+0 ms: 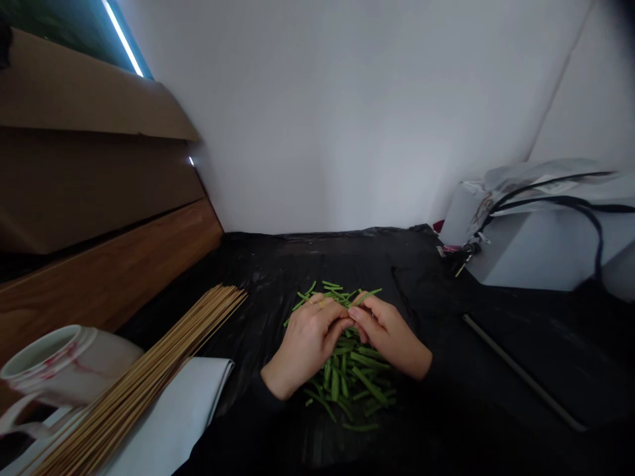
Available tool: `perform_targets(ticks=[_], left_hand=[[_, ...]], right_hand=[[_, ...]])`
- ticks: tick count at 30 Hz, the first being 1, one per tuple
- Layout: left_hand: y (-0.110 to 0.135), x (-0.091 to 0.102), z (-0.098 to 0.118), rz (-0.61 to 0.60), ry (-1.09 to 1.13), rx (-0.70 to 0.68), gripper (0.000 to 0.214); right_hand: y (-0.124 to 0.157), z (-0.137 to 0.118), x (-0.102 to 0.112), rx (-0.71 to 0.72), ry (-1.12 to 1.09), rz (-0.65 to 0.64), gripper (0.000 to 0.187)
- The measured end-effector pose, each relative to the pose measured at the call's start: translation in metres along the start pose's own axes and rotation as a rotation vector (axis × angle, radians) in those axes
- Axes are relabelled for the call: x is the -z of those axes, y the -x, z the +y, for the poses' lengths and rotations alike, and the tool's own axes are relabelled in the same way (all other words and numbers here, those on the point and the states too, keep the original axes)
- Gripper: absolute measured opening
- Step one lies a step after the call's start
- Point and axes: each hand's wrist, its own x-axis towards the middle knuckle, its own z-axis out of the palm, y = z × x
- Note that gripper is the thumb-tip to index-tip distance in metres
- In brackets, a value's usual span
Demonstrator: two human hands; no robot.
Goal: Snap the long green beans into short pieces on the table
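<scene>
A pile of short green bean pieces (pixel 354 380) lies on black plastic sheeting (pixel 278 277) in front of me. Both hands rest on top of the pile with fingertips meeting. My left hand (pixel 305 344) has its fingers curled and pinched together, a ring on one finger. My right hand (pixel 389 334) is pinched too, and a green bean piece (pixel 366 296) sticks up from its fingers. What the left fingers pinch is too small to make out.
A bundle of long bamboo skewers (pixel 149 377) lies at the left over a white tray (pixel 183 410). A white cup with red marks (pixel 49 360) stands at the far left. A white box with black cables (pixel 540 225) sits at the right. Wooden panels (pixel 99 264) line the left side.
</scene>
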Motion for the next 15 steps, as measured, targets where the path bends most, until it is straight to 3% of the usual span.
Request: perform_targets(ticks=[5, 10, 13, 15], left_hand=[[0.002, -0.001, 0.003, 0.038, -0.179, -0.149, 0.022], [0.004, 0.002, 0.008, 0.063, -0.259, -0.263, 0.018], [0.005, 0.003, 0.01, 0.109, -0.188, -0.264, 0.011], [0.004, 0.003, 0.01, 0.202, -0.011, -0.164, 0.008]], right_hand=[[-0.002, 0.004, 0.003, -0.259, -0.367, -0.149, 0.032], [-0.001, 0.006, 0.008, -0.375, -0.797, -0.324, 0.034], [0.0, 0.004, 0.012, -0.398, -0.897, -0.409, 0.032], [0.001, 0.001, 0.014, -0.368, -0.903, -0.437, 0.031]])
